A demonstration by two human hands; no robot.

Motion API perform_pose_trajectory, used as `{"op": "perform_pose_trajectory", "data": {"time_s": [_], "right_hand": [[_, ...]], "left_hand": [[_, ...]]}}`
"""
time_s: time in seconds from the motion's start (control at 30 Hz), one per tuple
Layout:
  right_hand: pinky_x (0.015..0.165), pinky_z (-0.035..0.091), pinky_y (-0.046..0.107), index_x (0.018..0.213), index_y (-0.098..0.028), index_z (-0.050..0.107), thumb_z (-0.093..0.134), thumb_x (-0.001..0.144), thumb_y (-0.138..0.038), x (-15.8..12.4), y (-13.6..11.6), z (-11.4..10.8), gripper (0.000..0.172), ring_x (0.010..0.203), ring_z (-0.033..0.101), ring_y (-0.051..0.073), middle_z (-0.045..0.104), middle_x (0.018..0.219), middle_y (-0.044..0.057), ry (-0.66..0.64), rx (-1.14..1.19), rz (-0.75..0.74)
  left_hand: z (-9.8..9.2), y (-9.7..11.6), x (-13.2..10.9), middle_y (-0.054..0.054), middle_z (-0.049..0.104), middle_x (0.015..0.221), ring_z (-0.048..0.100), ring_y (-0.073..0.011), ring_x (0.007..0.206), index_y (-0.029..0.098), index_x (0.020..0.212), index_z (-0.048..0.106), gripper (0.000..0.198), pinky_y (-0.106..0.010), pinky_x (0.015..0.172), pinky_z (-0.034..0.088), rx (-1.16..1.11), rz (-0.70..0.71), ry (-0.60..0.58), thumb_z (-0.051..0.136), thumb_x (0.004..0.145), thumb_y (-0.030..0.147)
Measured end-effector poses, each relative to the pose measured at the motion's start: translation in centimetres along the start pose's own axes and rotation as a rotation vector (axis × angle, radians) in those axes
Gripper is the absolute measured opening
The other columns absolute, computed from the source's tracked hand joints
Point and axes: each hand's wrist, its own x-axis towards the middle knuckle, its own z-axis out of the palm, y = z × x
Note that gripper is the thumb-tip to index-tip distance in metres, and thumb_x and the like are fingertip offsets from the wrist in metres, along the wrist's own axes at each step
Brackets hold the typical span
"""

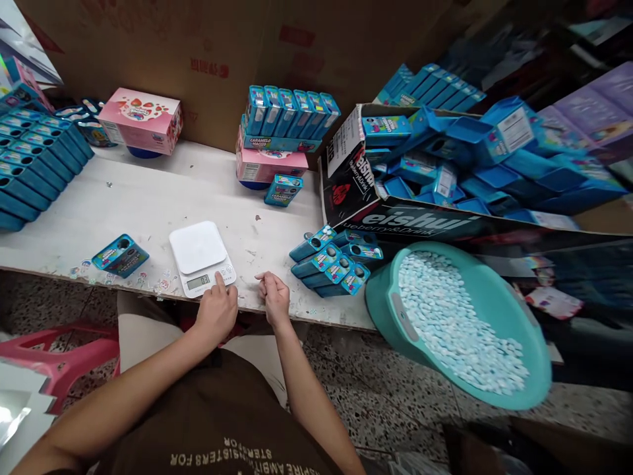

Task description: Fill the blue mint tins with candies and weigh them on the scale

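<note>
A white digital kitchen scale point(198, 247) lies near the table's front edge, its small display lit and its platform bare. My left hand point(217, 310) reaches the button panel with the index finger stretched onto it; the other fingers are bent and hold nothing. Just right of the scale, my right hand point(275, 298) is closed, fingers curled in and thumb pressed against them; whatever may be inside is hidden. One blue candy box point(121, 256) rests left of the scale. A cluster of blue candy boxes point(330, 264) with round holes stands right of my right hand.
A teal tub point(390, 330) of pale candies point(450, 316) stands at the right, below a black carton point(346, 178) heaped with blue boxes. Pink boxes point(143, 119) and stacked blue boxes point(291, 112) line the back. Rows of blue boxes point(39, 158) fill the left; a pink stool point(64, 363) is below.
</note>
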Motion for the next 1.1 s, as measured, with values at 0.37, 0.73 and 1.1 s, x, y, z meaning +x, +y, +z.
{"op": "perform_pose_trajectory", "data": {"time_s": [0.37,0.73,1.1], "right_hand": [[0.041,0.014,0.022,0.074,-0.016,0.061,0.055,0.078,-0.051,0.1,0.1,0.2,0.036,0.043,0.020,0.005,0.029,0.051,-0.008,0.015,-0.011,-0.004],[0.041,0.015,0.021,0.075,-0.016,0.061,0.055,0.079,-0.051,0.1,0.3,0.0,0.035,0.043,0.021,0.005,0.029,0.051,-0.008,0.017,-0.014,-0.005],[0.041,0.015,0.021,0.075,-0.016,0.060,0.054,0.078,-0.054,0.1,0.4,0.2,0.039,0.042,0.019,0.005,0.027,0.051,-0.009,0.019,-0.052,-0.002]], "left_hand": [[0.4,1.1,-3.2,-0.028,0.036,0.139,0.063,-0.0262,0.087,0.013,0.095,0.053,0.017,-0.037,0.071,0.048,-0.045,0.077,0.019,0.044,0.086,0.024],[0.0,-0.2,-0.8,-0.030,0.029,0.142,0.062,-0.0295,0.096,0.010,0.101,0.054,0.024,-0.037,0.071,0.050,-0.055,-0.018,-0.016,0.038,0.086,0.020],[1.0,-1.4,-2.2,-0.020,0.039,0.141,0.062,-0.0232,0.095,0.013,0.104,0.054,0.025,-0.034,0.072,0.052,-0.181,0.047,0.116,0.036,0.089,0.023]]}}
